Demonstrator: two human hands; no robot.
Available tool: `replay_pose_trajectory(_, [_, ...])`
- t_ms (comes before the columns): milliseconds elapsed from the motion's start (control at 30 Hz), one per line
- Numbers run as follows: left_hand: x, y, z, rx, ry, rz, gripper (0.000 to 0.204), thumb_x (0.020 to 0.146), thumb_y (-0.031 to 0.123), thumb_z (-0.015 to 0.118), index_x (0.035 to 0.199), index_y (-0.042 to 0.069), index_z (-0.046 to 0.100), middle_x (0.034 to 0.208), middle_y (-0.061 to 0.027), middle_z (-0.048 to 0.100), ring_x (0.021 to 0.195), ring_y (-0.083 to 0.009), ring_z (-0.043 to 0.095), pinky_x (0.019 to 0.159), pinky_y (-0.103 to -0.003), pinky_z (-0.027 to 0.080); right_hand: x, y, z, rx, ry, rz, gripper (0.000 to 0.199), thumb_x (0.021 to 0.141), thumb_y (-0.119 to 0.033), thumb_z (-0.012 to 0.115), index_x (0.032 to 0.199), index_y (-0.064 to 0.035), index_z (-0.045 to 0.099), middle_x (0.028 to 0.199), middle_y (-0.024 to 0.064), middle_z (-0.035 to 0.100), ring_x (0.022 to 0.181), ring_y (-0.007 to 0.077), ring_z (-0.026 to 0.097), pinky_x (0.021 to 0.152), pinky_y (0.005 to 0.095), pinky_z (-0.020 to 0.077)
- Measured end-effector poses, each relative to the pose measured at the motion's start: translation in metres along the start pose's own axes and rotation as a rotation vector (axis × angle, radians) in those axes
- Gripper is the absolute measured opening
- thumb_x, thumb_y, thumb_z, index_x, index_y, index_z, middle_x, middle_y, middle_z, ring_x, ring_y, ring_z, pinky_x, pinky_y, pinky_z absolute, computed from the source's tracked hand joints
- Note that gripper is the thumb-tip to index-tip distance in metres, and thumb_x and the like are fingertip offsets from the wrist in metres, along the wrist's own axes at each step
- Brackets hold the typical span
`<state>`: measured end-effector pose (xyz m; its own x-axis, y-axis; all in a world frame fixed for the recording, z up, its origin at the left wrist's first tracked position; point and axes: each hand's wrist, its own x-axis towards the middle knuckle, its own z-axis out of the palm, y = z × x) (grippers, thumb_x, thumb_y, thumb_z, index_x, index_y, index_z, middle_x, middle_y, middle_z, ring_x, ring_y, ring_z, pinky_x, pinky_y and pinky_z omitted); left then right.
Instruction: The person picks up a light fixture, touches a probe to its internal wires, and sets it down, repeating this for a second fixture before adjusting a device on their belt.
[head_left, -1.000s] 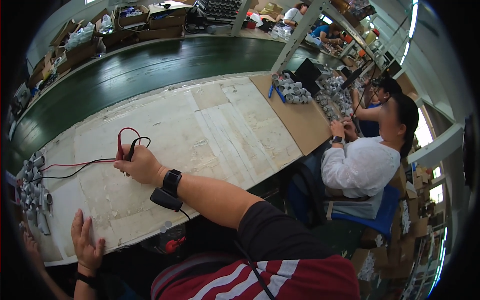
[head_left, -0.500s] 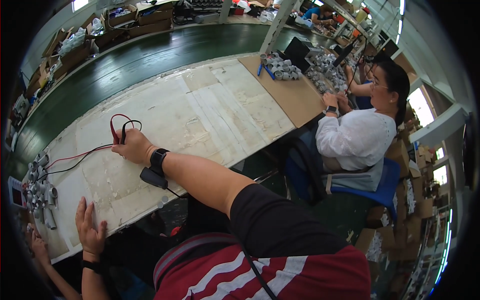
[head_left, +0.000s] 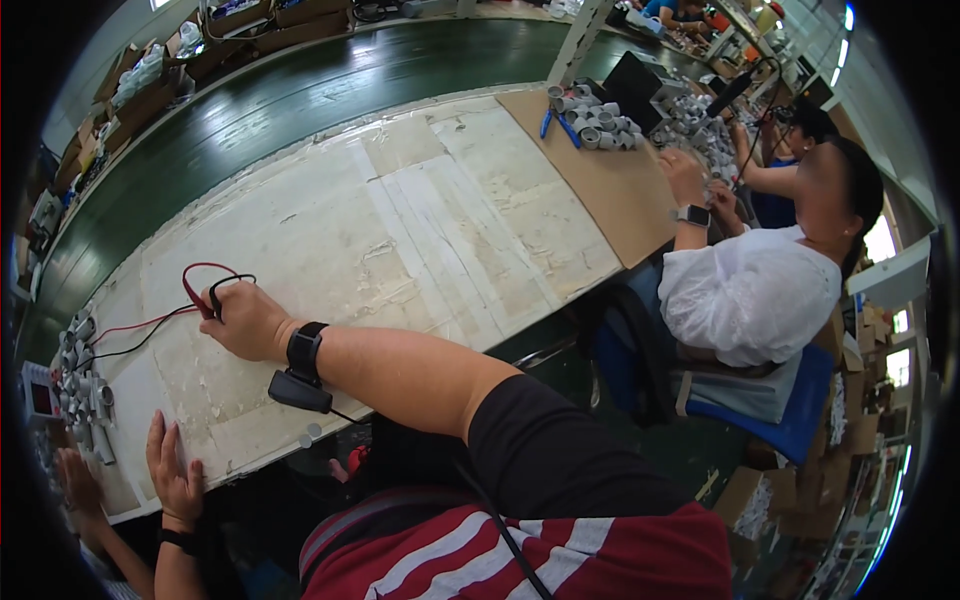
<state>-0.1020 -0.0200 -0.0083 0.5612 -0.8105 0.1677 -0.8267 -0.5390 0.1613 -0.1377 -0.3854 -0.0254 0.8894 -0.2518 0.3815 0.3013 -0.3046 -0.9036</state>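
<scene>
R hand (head_left: 243,320) is closed around the red and black probes (head_left: 207,300), resting on the bench (head_left: 420,230) at its left part; leads (head_left: 140,335) run left from the fist toward the grey parts (head_left: 80,385) and a small meter (head_left: 40,398) at the bench's left edge. Black watch (head_left: 305,350) on the R wrist. L hand (head_left: 175,478) lies flat, fingers spread, holding nothing, at the bench's near edge just beside the grey parts. Far right: co-worker (head_left: 750,290) in white, seated on a blue chair (head_left: 790,410), hands at a heap of grey pieces (head_left: 600,120) on cardboard.
</scene>
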Motion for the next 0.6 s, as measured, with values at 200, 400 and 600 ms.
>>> replay_pose_trajectory(200, [0.003, 0.002, -0.003, 0.005, -0.021, -0.006, 0.067, 0.105, 0.051, 0.05, 0.147, 0.0, 0.052, 0.163, -0.0282, 0.039, 0.149, -0.0458, 0.04, 0.124, -0.051, 0.029, -0.001, -0.003, 0.012, 0.098, 0.199, -0.351, 0.012, 0.085, -0.006, 0.074, 0.091, -0.0042, 0.065, 0.079, 0.0185, 0.066, 0.075, 0.0427, 0.064, 0.066, 0.0458, 0.0523])
replay_pose_trajectory(400, [0.003, 0.003, -0.003, 0.028, -0.031, -0.012, 0.069, 0.105, 0.054, 0.047, 0.15, 0.001, 0.049, 0.164, -0.0266, 0.038, 0.148, -0.0447, 0.04, 0.124, -0.05, 0.029, -0.004, -0.003, 0.011, 0.034, 0.098, -0.319, 0.013, 0.084, -0.005, 0.074, 0.091, -0.005, 0.063, 0.08, 0.0174, 0.067, 0.076, 0.0417, 0.065, 0.067, 0.0466, 0.0516])
replay_pose_trajectory(600, [0.0, -0.003, -0.006, 0.046, -0.043, -0.016, 0.07, 0.105, 0.054, 0.047, 0.151, 0.002, 0.049, 0.164, -0.0267, 0.038, 0.149, -0.0449, 0.039, 0.124, -0.05, 0.029, -0.004, -0.001, 0.01, 0.021, 0.015, -0.2, 0.014, 0.085, -0.005, 0.074, 0.091, -0.0038, 0.062, 0.08, 0.017, 0.067, 0.077, 0.0412, 0.065, 0.068, 0.0456, 0.052])
